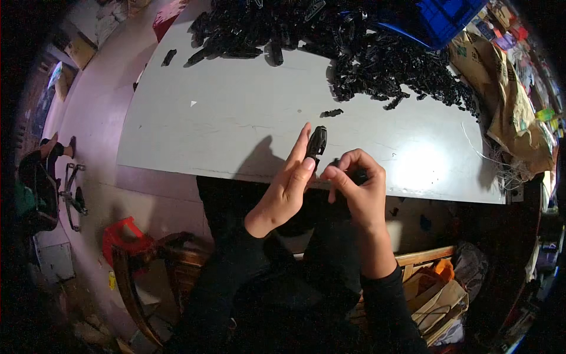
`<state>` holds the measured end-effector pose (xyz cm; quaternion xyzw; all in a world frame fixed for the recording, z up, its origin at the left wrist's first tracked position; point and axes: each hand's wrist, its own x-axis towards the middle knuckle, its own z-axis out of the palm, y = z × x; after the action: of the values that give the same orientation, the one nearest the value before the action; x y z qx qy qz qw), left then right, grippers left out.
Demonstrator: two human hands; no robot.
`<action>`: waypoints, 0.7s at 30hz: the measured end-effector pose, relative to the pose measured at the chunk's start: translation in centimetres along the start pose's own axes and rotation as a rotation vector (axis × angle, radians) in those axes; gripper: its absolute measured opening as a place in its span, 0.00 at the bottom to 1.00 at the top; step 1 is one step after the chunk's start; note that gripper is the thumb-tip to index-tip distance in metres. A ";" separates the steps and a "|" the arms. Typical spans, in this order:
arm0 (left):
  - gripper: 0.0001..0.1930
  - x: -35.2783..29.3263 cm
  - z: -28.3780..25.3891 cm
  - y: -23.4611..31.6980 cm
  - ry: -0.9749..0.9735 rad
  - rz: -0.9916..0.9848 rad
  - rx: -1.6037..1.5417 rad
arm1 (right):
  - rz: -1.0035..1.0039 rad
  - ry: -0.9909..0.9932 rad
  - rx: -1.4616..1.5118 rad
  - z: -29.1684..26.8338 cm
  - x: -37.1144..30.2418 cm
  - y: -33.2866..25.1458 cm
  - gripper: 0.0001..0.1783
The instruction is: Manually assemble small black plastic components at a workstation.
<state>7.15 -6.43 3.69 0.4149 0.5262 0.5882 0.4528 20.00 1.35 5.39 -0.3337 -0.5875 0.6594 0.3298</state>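
Note:
Near the table's front edge, my left hand [282,193] is closed on a long black plastic part [317,141], which stands up between thumb and fingers. Close beside it on the right, my right hand [367,194] has thumb and forefinger pinched together. A small black piece [335,162] shows at those fingertips; its shape is mostly hidden. Beyond both hands, a small black strip-like piece [332,112] lies alone on the white table [236,112]. A heap of longer black parts [274,29] covers the far side, with a heap of small black pieces [383,74] to its right.
A blue plastic crate [436,29] stands at the far right, beside a crumpled brown paper sack [501,88]. Thin clear strands [510,170] hang at the table's right end. A wooden chair [127,283] and a red plastic object [122,236] are at lower left.

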 end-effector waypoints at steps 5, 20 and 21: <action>0.30 0.2 0.1 -0.4 -0.075 0.209 0.201 | 0.092 -0.253 -0.055 -0.8 0.2 -0.8 0.06; 0.30 -3.3 -0.8 0.8 -0.315 0.148 0.261 | 0.323 -0.325 0.048 -0.6 -1.5 -0.3 0.11; 0.31 -3.6 -1.1 0.6 -0.378 0.100 0.299 | 0.243 -0.339 -0.052 -0.9 -2.1 0.7 0.13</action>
<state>6.90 -10.18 4.11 0.6056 0.4922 0.4374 0.4469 21.85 0.05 4.69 -0.2947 -0.6068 0.7256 0.1357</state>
